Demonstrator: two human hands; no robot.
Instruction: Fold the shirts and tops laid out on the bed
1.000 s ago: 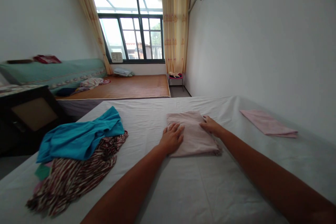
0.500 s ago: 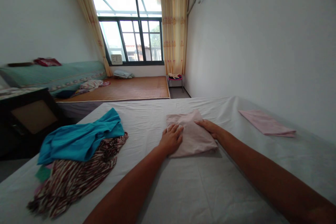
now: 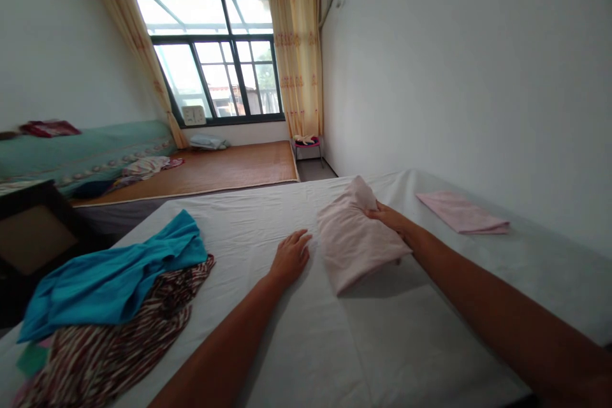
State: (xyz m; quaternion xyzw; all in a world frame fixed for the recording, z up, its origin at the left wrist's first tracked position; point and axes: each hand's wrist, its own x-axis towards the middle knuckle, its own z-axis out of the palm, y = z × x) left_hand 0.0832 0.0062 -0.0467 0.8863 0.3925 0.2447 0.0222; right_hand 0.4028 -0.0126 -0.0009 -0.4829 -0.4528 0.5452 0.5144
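Observation:
A folded pale pink garment is tilted up off the white sheet, its right side gripped by my right hand. The fingers under the cloth are hidden. To its left, my left hand is apart from the garment, low over the sheet, with nothing in it and its fingers loosely stretched. Another folded pink cloth lies flat further right, near the wall.
On the left of the sheet lie a crumpled turquoise garment and a brown-and-white striped cloth. A dark cabinet stands beyond them. Behind is a bed with a brown mat, below the window.
My right hand has lifted and tilted the folded pink garment off the sheet. My left hand has come off it and now sits to its left. The view has turned slightly right.

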